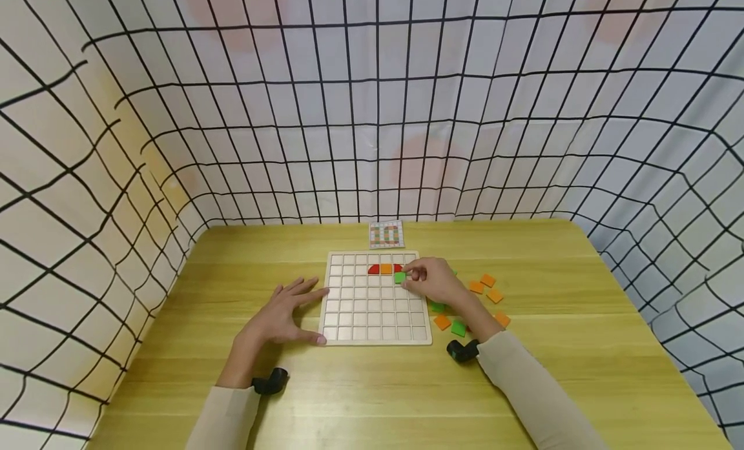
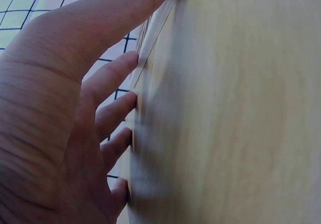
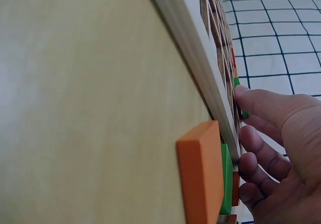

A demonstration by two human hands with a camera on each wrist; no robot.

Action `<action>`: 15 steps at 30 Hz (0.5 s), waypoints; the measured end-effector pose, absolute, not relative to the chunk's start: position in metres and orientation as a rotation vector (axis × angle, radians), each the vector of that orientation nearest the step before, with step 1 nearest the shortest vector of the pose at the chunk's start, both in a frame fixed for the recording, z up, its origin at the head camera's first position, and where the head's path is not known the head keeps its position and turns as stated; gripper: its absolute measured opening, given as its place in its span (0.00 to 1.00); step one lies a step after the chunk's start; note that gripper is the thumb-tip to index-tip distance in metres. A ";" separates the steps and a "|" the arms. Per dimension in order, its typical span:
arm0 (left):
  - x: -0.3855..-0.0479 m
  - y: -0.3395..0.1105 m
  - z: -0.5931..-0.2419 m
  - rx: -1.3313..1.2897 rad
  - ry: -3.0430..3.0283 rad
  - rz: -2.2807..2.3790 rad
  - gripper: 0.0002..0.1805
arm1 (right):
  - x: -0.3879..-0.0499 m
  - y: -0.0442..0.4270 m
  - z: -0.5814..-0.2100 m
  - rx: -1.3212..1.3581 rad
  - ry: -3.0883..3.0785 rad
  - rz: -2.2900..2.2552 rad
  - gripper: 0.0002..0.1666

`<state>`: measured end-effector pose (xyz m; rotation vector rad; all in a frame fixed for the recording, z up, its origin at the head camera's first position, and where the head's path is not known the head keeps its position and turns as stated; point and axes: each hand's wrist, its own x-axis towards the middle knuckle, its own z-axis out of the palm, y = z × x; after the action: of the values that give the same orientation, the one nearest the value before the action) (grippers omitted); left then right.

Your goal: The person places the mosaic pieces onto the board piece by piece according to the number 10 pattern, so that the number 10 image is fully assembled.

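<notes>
A pale wooden grid board [image 1: 354, 314] lies flat on the table. In its upper part sit a red tile [image 1: 374, 269] with a cut-off corner, an orange square tile [image 1: 386, 269] and another red tile [image 1: 398, 268], partly covered by fingers. My right hand [image 1: 433, 281] pinches a green square tile [image 1: 400, 278] over the cell below that second red tile. My left hand [image 1: 287, 313] is spread at the board's left edge, its thumb and a fingertip touching the rim; in the left wrist view the fingers [image 2: 118, 108] reach down to the table.
Loose orange tiles [image 1: 495, 296] and green tiles [image 1: 458, 328] lie right of the board, some beneath my right forearm. A small pattern card [image 1: 386, 234] lies behind the board. Grid-patterned cloth [image 1: 372, 140] stands around the table [image 1: 360, 398].
</notes>
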<state>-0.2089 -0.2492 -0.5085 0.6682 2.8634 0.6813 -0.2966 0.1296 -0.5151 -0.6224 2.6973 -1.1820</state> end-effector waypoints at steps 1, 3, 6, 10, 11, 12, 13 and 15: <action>-0.209 -0.249 -0.508 0.667 2.864 0.681 0.56 | -0.296 0.130 -0.515 -0.619 2.692 -1.183 0.17; -0.209 -0.249 -0.508 0.666 2.864 0.681 0.56 | -0.295 0.129 -0.513 -0.609 2.682 -1.187 0.18; -0.209 -0.249 -0.506 0.663 2.860 0.686 0.56 | -0.294 0.130 -0.512 -0.606 2.666 -1.200 0.18; -0.209 -0.248 -0.506 0.666 2.857 0.690 0.56 | -0.294 0.132 -0.513 -0.613 2.664 -1.210 0.16; -0.209 -0.248 -0.506 0.668 2.858 0.690 0.56 | -0.294 0.132 -0.513 -0.615 2.666 -1.210 0.15; -0.209 -0.248 -0.507 0.669 2.858 0.691 0.56 | -0.295 0.132 -0.514 -0.616 2.670 -1.206 0.15; -0.209 -0.248 -0.507 0.669 2.857 0.693 0.56 | -0.295 0.133 -0.514 -0.619 2.671 -1.205 0.15; -0.209 -0.248 -0.508 0.667 2.856 0.695 0.56 | -0.295 0.133 -0.515 -0.621 2.670 -1.208 0.15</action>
<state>-0.2090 -0.2479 -0.5079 0.6673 2.8557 0.6954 -0.2954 0.1332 -0.5151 -0.6212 2.6703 -1.2081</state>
